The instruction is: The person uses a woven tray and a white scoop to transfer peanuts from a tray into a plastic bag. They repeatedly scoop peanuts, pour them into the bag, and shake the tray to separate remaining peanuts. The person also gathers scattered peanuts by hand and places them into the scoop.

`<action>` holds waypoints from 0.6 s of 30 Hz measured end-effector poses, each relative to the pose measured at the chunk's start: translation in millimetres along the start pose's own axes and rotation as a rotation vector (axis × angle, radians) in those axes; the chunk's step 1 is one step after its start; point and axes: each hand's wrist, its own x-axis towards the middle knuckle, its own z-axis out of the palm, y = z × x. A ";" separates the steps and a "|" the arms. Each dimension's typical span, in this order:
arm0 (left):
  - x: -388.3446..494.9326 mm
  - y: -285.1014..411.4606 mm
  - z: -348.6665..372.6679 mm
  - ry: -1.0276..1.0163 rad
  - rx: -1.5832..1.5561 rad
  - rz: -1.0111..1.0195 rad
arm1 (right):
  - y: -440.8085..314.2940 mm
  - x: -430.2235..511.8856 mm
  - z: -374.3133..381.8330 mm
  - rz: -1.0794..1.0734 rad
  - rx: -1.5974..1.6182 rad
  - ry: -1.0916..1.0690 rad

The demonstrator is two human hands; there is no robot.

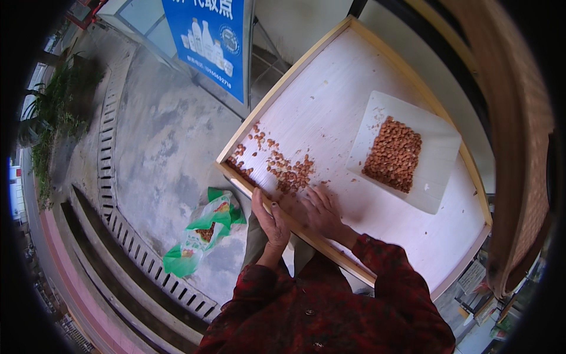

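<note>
Loose shelled peanuts lie scattered over the near left part of a shallow tray table with a raised wooden rim. My right hand is palm down at their near edge, fingers somewhat spread; what lies under its fingertips is hidden. Over the tray's near rim, my left hand has its thumb and fingers apart and nothing visible between them. More nuts sit along the left corner. To the right, a white square plastic container holds a heap of reddish-brown peanuts.
On the concrete floor at left lies a green and clear plastic bag with peanuts inside. A blue sign bearing writing stands behind the tray. Drain grating and steps run along the left. A wooden chair-like frame is close at right.
</note>
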 end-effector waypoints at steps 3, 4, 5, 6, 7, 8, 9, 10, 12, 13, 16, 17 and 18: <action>-2.6 -15.3 -8.7 0.014 -0.090 -0.045 | 2.8 14.2 26.2 -0.263 -0.072 -0.130; -1.7 -16.8 -7.7 0.017 -0.163 -0.056 | 4.2 22.8 33.5 -0.357 -0.102 -0.130; -1.2 -16.3 -7.2 -0.015 -0.087 -0.039 | 5.6 30.3 37.6 -0.379 -0.158 -0.178; 1.6 -15.2 -4.9 -0.040 -0.080 -0.047 | 8.0 39.5 40.8 -0.403 -0.217 -0.226; 3.9 -12.8 -1.6 -0.065 -0.074 -0.057 | 9.7 48.7 43.6 -0.436 -0.304 -0.284; 7.5 -10.5 1.7 -0.082 -0.076 -0.043 | 11.5 59.9 46.8 -0.415 -0.302 -0.234; 13.4 -9.1 4.0 -0.101 -0.115 -0.035 | 12.6 73.3 51.1 -0.403 -0.328 -0.191; 21.5 -9.3 5.6 -0.123 -0.049 -0.054 | 14.6 86.9 54.8 -0.402 -0.338 -0.171; 41.4 -14.2 9.8 -0.154 0.053 -0.012 | 23.1 112.1 59.0 -0.403 -0.417 -0.131; 51.4 -18.2 12.1 -0.147 0.123 -0.004 | 25.2 122.3 60.6 -0.391 -0.438 -0.111; 77.8 -31.4 25.0 -0.020 0.295 -0.036 | 27.7 130.6 54.9 -0.267 -0.284 -0.044; 84.3 -34.7 29.5 -0.018 0.315 -0.130 | 29.2 127.4 49.9 -0.194 -0.215 -0.015; 89.4 -37.4 32.8 0.034 0.374 -0.114 | 29.7 121.8 44.8 -0.123 -0.157 -0.044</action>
